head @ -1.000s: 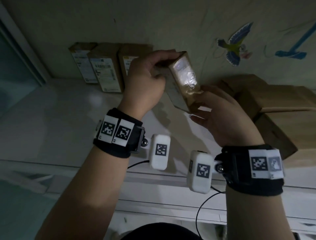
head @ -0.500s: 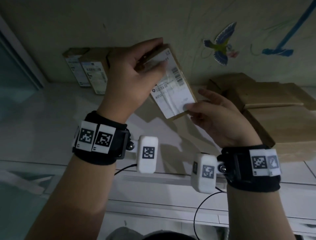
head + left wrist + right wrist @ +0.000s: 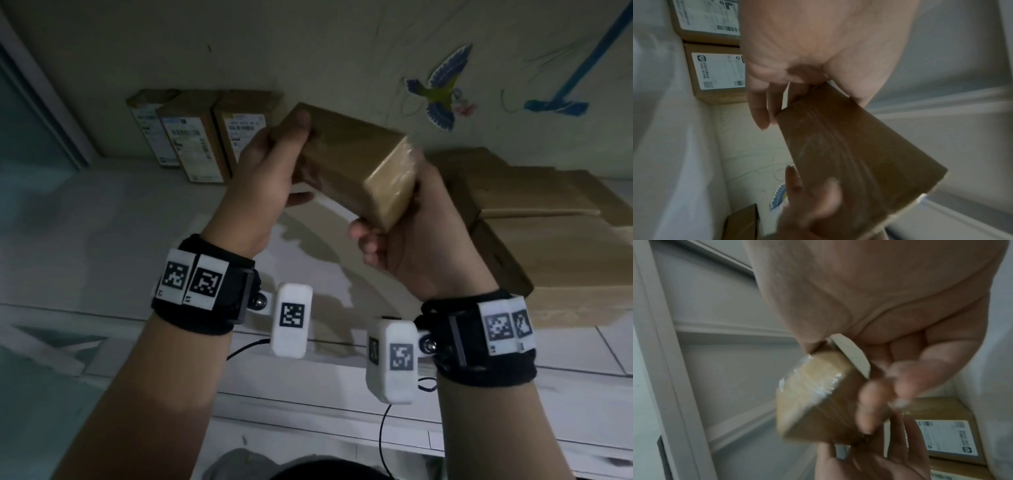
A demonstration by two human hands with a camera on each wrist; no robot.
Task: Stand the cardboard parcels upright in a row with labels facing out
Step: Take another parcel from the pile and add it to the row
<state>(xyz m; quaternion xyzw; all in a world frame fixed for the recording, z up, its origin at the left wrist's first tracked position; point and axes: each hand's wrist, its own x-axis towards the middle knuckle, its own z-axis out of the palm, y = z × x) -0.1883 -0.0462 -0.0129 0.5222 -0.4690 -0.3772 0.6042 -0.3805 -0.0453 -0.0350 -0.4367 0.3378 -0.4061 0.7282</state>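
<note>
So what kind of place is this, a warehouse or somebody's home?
More likely a home or small office corner than a warehouse. The labelled parcels stand on a pale tiled floor against a scribbled wall with a bird sticker, and both hands hold another parcel.

Up in the air goes a brown rectangular cardboard parcel [image 3: 346, 164], tilted, its glossy taped end [image 3: 390, 185] turned toward the camera and plain sides showing. At the back, three brown cardboard parcels with white printed labels [image 3: 202, 137] stand upright, side by side against the wall, labels out. Off to the right, plain brown cardboard parcels [image 3: 534, 205] lie flat in a heap.
</note>
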